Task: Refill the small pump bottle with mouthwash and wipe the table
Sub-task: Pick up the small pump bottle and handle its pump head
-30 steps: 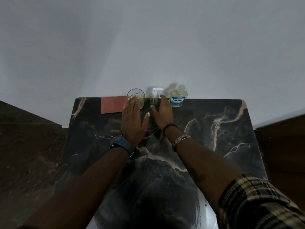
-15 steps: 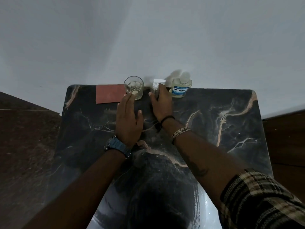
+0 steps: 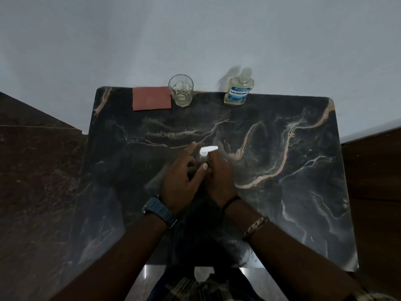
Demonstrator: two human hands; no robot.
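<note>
Dark marbled desk point(image 3: 282, 192) against a pale wall carries one glass point(image 3: 181, 90), one mouthwash bottle point(image 3: 238, 90) and one red cloth point(image 3: 151, 98) along its far edge. Mid-desk, both hands meet: right hand point(image 3: 219, 177) wraps the one pump bottle point(image 3: 205, 152), left hand point(image 3: 182, 177) loosely open, touching it.

Back edge, by the wall: red cloth point(image 3: 151, 98), glass point(image 3: 181, 90) touching its right side, and mouthwash bottle point(image 3: 239, 90) stand in a row.
Gap in that row: bare strip between glass and mouthwash bottle.
Middle of desk point(image 3: 282, 170): both hands, left hand point(image 3: 181, 181) and right hand point(image 3: 219, 177), close around the pump bottle point(image 3: 205, 151), block the centre.
Right half: open marble, nothing standing.
Left half: open below the cloth.
Between row and hands: a clear band across the desk.
</note>
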